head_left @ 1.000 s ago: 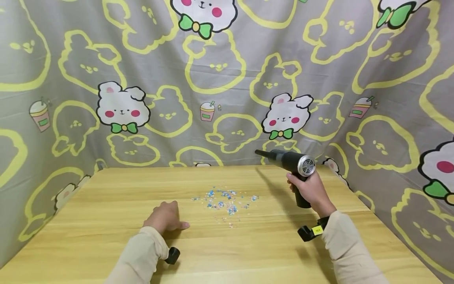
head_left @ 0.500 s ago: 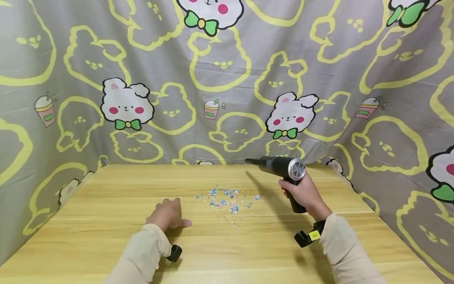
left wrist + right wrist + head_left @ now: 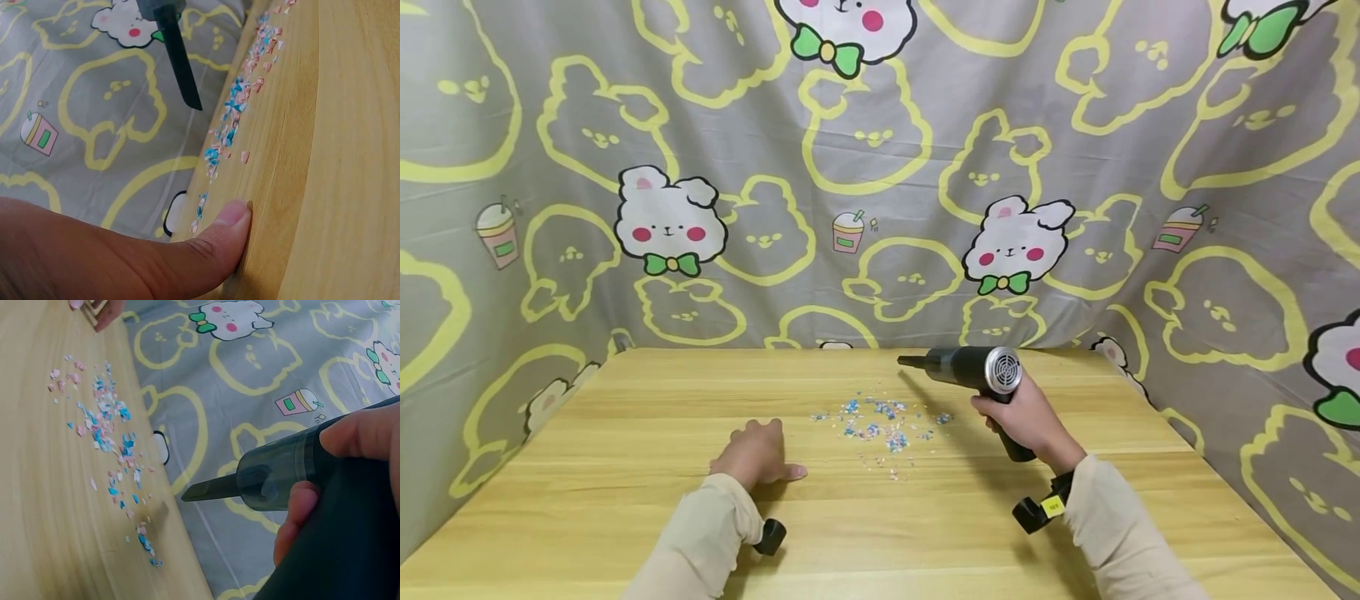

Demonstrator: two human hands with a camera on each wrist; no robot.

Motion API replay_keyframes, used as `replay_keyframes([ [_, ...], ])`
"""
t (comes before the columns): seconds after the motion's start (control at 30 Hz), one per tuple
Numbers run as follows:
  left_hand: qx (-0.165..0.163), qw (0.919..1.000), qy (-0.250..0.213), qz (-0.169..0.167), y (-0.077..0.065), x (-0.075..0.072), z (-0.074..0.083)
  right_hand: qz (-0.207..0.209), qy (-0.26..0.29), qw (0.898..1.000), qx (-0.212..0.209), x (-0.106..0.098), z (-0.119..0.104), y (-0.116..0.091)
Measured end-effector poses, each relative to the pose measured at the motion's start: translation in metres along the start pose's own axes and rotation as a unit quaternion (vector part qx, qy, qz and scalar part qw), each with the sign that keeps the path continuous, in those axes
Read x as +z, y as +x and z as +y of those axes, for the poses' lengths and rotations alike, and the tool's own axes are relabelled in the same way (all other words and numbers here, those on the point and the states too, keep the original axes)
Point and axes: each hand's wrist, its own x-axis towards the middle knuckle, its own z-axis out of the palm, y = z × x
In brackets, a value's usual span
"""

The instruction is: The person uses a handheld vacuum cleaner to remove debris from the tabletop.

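My right hand (image 3: 1036,421) grips the handle of a black handheld vacuum cleaner (image 3: 973,367) with a silver round vent at its rear. Its narrow nozzle (image 3: 212,487) points left, held above the table behind the scraps; the see-through dust chamber (image 3: 272,469) shows in the right wrist view. Small blue, pink and white paper-like scraps (image 3: 895,440) lie scattered mid-table. To their left, my left hand (image 3: 752,454) rests on the tabletop with nothing in it, its thumb (image 3: 228,228) stretched towards the scraps. Its other fingers are partly hidden in the head view.
The light wooden table (image 3: 587,442) reaches back to a grey curtain (image 3: 760,125) printed with yellow outlines and white rabbits. The curtain encloses the back and both sides. Black wrist cameras sit on both wrists, the right one (image 3: 1032,514) hanging low over the table.
My right hand has brought the vacuum cleaner leftwards and lower, so its nozzle is closer to the scraps. The left hand stays in place on the table. The head view has shifted slightly.
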Motion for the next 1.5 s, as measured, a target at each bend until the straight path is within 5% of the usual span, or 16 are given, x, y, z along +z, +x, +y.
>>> replay_keyframes([
  [0.73,-0.009,0.9999,-0.004,0.006,-0.004,-0.001,-0.005,-0.038,0.0,0.999,-0.008,0.016,-0.005,-0.003],
  [1.5,-0.011,0.9998,-0.011,0.011,-0.004,0.0,0.004,-0.046,-0.007,0.999,0.0,0.011,-0.006,-0.007],
])
